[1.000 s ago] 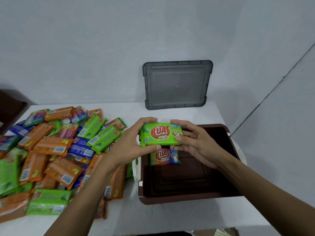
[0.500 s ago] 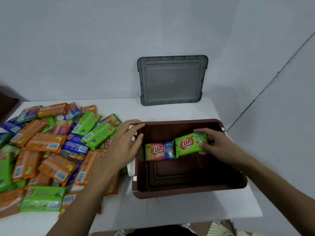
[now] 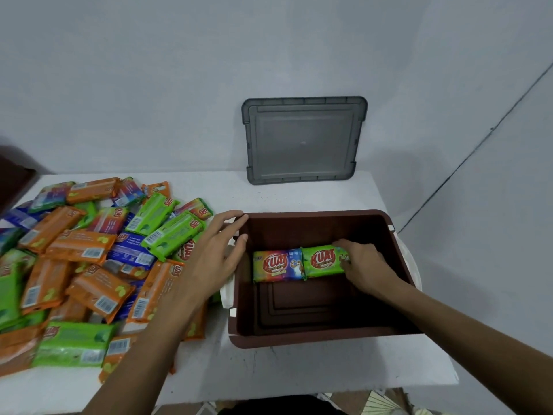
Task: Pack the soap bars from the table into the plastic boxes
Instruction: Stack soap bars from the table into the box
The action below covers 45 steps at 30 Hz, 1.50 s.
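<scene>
Well left of the rectangular brown plastic box (image 3: 314,339): a loose pile of film-wrapped soap bars (image 3: 89,265) in orange, green and blue, overlapping on the white table (image 3: 299,369).

Just left of the box: my left hand (image 3: 215,253), fingers straight and spread, holding nothing, fingertips touching the box's left rim.

Inside the box, along its far wall: a rainbow-wrapped rectangular soap bar (image 3: 278,265), label up. Touching its right end, in the same row: a green-wrapped rectangular soap bar (image 3: 323,260).

At the right inside the box: my right hand (image 3: 365,268), fingers curled over the green bar's right end, gripping it.

Behind the box: a flat grey plastic lid (image 3: 303,139) leaning upright against the wall.

Risks, as I judge them:
- The film looks slick. Pushing the green bar too hard towards its neighbour could make it ride up over the rainbow bar.
- Letting go while the bar sits tilted would skew the row and waste floor space in the box.
- My left forearm crosses the pile's near side. A careless sweep could knock bars off the table's front edge.
</scene>
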Each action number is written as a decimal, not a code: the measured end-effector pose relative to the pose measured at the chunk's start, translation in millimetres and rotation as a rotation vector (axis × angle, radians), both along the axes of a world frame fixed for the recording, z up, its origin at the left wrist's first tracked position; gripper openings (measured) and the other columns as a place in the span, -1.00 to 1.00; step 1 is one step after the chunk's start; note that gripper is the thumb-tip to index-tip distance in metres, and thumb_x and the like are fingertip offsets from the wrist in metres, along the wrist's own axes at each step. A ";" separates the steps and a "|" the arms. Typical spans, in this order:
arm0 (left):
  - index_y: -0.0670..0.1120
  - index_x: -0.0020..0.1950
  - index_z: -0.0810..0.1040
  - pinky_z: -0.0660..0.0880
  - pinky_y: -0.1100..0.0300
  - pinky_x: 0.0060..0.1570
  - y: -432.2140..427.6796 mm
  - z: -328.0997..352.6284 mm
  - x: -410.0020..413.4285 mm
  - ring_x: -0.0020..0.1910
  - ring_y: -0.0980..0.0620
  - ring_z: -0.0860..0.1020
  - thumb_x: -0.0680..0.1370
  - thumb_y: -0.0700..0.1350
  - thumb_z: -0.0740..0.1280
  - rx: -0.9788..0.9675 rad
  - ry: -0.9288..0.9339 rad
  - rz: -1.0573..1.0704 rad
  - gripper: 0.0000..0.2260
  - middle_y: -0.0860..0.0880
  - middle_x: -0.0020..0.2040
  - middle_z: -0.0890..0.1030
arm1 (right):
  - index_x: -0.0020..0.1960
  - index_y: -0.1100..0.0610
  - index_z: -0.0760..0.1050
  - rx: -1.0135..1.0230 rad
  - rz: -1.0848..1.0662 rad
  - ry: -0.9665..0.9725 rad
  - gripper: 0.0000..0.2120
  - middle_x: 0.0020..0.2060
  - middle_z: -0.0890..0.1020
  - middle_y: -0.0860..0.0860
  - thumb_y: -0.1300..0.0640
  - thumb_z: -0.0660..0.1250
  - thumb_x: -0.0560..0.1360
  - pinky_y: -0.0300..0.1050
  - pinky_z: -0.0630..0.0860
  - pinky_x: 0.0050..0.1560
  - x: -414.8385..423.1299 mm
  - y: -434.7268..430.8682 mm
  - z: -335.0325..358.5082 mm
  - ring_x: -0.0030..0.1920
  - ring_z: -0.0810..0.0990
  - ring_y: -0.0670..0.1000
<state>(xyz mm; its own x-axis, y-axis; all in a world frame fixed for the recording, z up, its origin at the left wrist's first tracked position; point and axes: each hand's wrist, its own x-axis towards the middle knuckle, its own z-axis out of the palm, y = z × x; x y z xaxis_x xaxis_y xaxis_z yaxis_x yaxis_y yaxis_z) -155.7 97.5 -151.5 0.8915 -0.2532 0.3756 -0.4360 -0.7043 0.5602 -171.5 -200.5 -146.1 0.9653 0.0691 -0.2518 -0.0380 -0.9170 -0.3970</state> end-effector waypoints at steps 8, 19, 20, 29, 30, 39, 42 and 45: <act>-0.10 0.36 0.49 0.43 0.29 0.15 -0.4 -3.6 1.2 0.26 0.11 0.44 0.61 -0.01 0.18 -0.052 -0.014 -0.005 -0.63 0.04 0.32 0.43 | 0.27 0.17 0.49 -0.066 0.038 0.013 -0.70 0.08 0.62 0.19 0.24 0.23 0.56 0.00 0.59 0.00 0.9 3.9 -3.7 0.02 0.63 0.19; -0.06 0.39 0.47 0.38 0.43 0.09 -2.4 -3.2 -4.4 0.14 0.34 0.38 0.62 0.01 0.16 -0.075 0.008 0.017 -0.63 0.05 0.34 0.42 | 0.37 0.10 0.42 -0.122 0.055 0.018 -0.64 0.18 0.60 0.15 0.12 0.26 0.58 -0.06 0.58 0.03 -1.5 1.8 3.5 0.06 0.62 0.13; -0.06 0.40 0.46 0.41 0.35 0.10 -2.3 -3.4 -4.7 0.15 0.33 0.39 0.62 0.04 0.14 -0.069 0.012 0.013 -0.61 0.07 0.35 0.40 | 0.37 0.09 0.43 -0.133 0.058 0.012 -0.64 0.18 0.60 0.13 0.09 0.26 0.58 -0.09 0.57 -0.01 -1.8 3.3 5.8 0.05 0.63 0.11; 0.11 0.50 0.26 0.29 0.35 0.26 14.4 5.2 -15.5 0.31 0.29 0.35 0.63 0.11 0.14 -0.023 0.093 -0.053 -0.58 0.17 0.44 0.32 | 0.32 -0.01 0.50 0.089 0.212 -0.153 -0.66 0.06 0.66 -0.02 0.03 0.33 0.55 -0.26 0.51 0.05 8.1 50.9 57.6 0.02 0.61 -0.11; 0.12 0.49 0.26 0.33 0.32 0.23 20.4 5.7 -16.3 0.27 0.27 0.40 0.63 0.10 0.15 -0.014 0.100 -0.046 -0.58 0.17 0.41 0.34 | 0.30 -0.02 0.51 0.123 0.227 -0.175 -0.67 0.02 0.66 -0.04 0.03 0.33 0.55 -0.28 0.51 0.02 10.6 58.6 64.1 -0.03 0.61 -0.14; 0.00 0.34 0.48 0.39 0.12 0.20 101.1 -4.7 -6.8 0.25 0.04 0.44 0.57 0.07 0.23 0.179 0.167 0.183 -0.64 0.01 0.26 0.51 | 0.23 0.02 0.55 0.323 0.348 -0.325 -0.74 -0.11 0.65 -0.08 0.10 0.33 0.55 -0.23 0.56 -0.03 53.3 134.5 85.8 -0.16 0.62 -0.11; -0.05 0.32 0.49 0.42 0.05 0.18 121.1 -6.4 -2.7 0.23 -0.04 0.47 0.56 0.01 0.32 0.240 0.181 0.274 -0.65 -0.05 0.24 0.53 | 0.27 0.01 0.52 0.288 0.404 -0.257 -0.71 -0.03 0.66 -0.02 0.07 0.30 0.56 -0.15 0.56 0.00 79.8 161.1 78.5 -0.12 0.62 -0.06; -0.06 0.33 0.49 0.44 0.01 0.17 133.2 -7.3 1.6 0.22 -0.08 0.47 0.54 0.02 0.35 0.281 0.219 0.344 -0.61 -0.06 0.25 0.53 | 0.34 -0.03 0.45 0.207 0.463 -0.161 -0.66 0.07 0.63 0.04 0.06 0.29 0.57 -0.20 0.46 -0.02 107.6 185.1 64.1 -0.07 0.62 -0.01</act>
